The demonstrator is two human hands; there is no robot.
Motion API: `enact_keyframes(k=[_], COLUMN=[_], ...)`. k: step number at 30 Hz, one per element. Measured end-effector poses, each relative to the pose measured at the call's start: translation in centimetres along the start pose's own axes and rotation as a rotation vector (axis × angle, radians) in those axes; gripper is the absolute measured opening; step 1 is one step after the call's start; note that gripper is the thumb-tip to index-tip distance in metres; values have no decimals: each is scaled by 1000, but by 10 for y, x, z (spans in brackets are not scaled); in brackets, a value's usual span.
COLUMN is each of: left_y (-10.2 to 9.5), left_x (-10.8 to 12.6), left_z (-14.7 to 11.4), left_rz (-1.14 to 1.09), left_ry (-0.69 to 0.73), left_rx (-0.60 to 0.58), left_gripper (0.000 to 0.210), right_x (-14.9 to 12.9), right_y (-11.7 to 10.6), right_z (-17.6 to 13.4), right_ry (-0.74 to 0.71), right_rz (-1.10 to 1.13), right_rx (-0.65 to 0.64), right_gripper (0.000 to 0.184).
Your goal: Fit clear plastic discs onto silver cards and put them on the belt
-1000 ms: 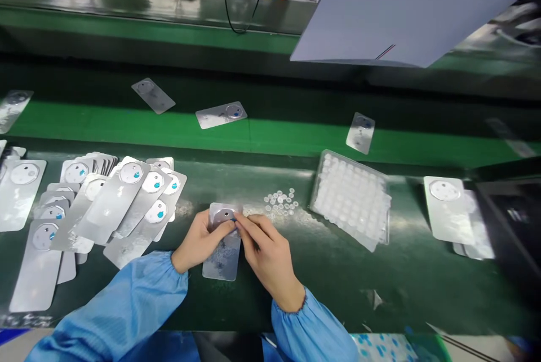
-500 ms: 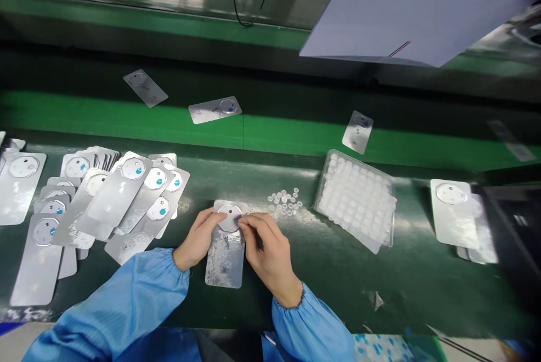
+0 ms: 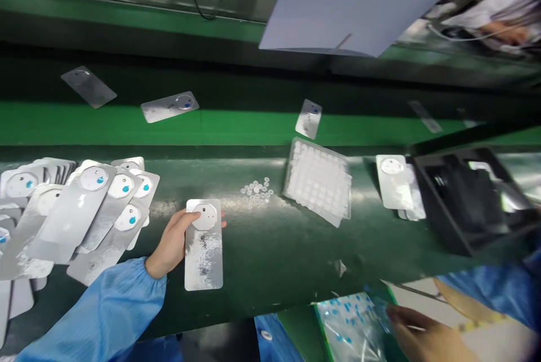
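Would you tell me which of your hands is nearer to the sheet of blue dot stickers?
Right. The right hand touches the sticker sheet's edge; the left hand holds the silver card, farther away.

1. The right hand (image 3: pixel 422 336) has been taken off the silver plate (image 3: pixel 203 246) and is now seen low at the right, fingers resting on a clear sheet with blue dots (image 3: pixel 350 322).
2. The plate is now held by the left hand (image 3: pixel 175 241) alone.
3. The view has been swung rightward, so that a black tray (image 3: pixel 465 198) is brought into sight.
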State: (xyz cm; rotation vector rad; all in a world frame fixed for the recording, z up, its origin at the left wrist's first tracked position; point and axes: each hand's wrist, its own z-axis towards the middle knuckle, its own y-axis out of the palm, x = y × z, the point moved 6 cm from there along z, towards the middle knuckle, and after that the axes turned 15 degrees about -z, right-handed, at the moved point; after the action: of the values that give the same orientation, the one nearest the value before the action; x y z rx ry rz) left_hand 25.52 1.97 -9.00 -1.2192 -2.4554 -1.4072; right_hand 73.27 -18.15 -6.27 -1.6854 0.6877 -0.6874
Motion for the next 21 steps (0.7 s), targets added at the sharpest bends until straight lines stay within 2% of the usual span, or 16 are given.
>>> enact_keyframes(k=[2,5,8,10,11,13,14,15,16,18,20,21], left_y=[-4,-2,10,23,30,45,52,58,61,64,62,62], left_x=[2,3,-9,-26,-36,-56,-63,-69,-71,-70,-63,-59], left_z=[1,2,3,5,7,11,13,16,18,22,23,22], left_rz=[30,138,195,177,171,176,181,186,190,194,189,185], left_ry=[15,65,125,157,167,182,187,190,194,207,218,216], left_rx=[13,-22,-7,55,72,58,39,19,3,3,38,62], left_gripper=[37,40,45,49,51,55,55,55,55,56,60,63], right_x=[14,-8,-70,-136,-166,-205,-209,-201,-182,-119,-44,-13], right_y=[13,6,-14,-23,-26,-26,-24,-21,-18,-11,-4,4], right_z=[4,-2,-32,-57,-67,-75,-74,-69,-63,-47,-33,-28], right_ry=[-3,33,33,-241,-341,-439,-422,-376,-306,-143,-19,-11], right_rz=[-119,-146,97,384,454,535,572,605,633,666,683,683], right_rx=[-63,91,240,263,281,294,292,284,278,263,242,161], right_gripper=[19,35,53,54,52,45,43,42,43,46,50,50])
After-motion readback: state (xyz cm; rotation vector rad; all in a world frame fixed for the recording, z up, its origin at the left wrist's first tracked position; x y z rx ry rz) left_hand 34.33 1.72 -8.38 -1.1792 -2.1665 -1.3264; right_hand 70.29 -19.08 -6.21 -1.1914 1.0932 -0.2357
